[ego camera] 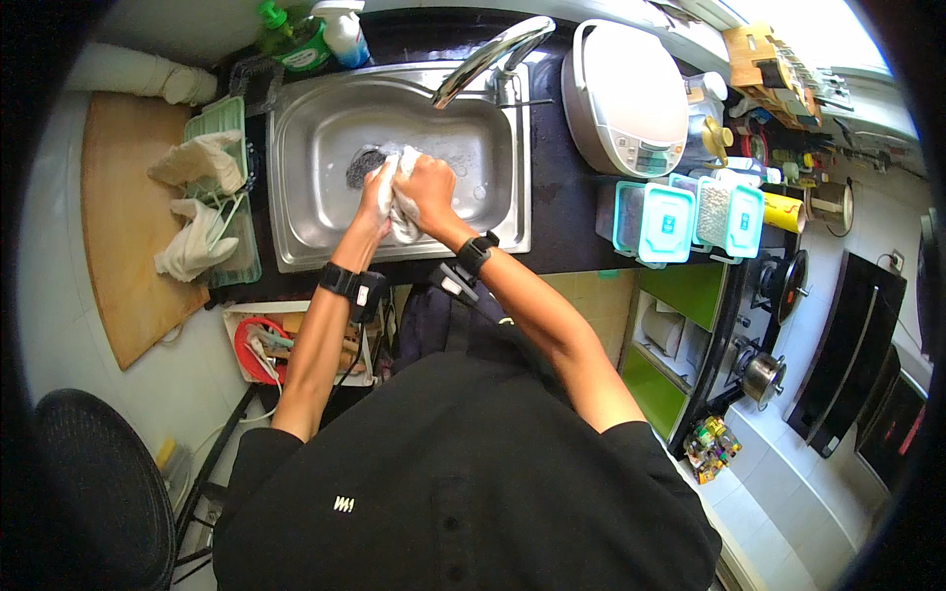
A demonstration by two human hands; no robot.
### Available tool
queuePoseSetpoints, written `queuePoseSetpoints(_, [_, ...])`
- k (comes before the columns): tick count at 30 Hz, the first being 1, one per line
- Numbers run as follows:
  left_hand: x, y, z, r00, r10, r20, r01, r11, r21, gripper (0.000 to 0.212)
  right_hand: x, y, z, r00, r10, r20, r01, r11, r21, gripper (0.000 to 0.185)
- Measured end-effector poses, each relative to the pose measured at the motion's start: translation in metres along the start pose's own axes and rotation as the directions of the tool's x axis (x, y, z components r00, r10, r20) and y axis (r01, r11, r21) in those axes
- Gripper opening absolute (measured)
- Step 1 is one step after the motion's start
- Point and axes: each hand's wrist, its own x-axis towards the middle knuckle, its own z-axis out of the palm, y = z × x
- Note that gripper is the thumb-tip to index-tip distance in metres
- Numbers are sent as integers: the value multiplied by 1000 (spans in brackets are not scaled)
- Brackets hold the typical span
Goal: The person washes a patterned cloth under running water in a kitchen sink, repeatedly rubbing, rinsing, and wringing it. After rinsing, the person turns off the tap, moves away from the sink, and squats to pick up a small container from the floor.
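A wet white cloth (403, 221) is bunched between my two hands over the stainless steel sink (488, 170). My left hand (375, 193) grips it from the left side, and its palm side carries what looks like white suds. Closed into a fist, my right hand (430, 189) presses against the cloth from the right. Just left of the hands, the drain strainer (363, 167) shows dark in the basin floor, with a few bubbles around it. The chrome faucet (488, 55) arches over the back of the sink; no running water is visible.
Right of the sink stand a white rice cooker (628, 89) and lidded containers (669, 221). At the back left are a green pump bottle (295, 44) and a spray bottle (344, 33). Cloth gloves (198, 240) hang on a rack beside a wooden board (126, 221).
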Motion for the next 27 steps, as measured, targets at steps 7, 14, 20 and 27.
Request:
queuePoseSetpoints(7, [1, -5, 7, 997, -71, -7, 71, 997, -31, 19, 2, 9, -9, 997, -50, 55, 56, 990, -131, 26])
queuePoseSetpoints(14, [5, -5, 12, 1000, -2, 32, 1, 999, 32, 19, 5, 10, -12, 996, -47, 75, 48, 999, -11, 27])
queuePoseSetpoints(20, [9, -1, 12, 997, -2, 82, 7, 998, -59, 21, 11, 14, -11, 999, -47, 20, 49, 992, -116, 23])
queuePoseSetpoints(27, [5, 8, 16, 997, 61, 47, -63, 997, 36, 23, 9, 12, -6, 982, -162, -101, 169, 984, 64, 18])
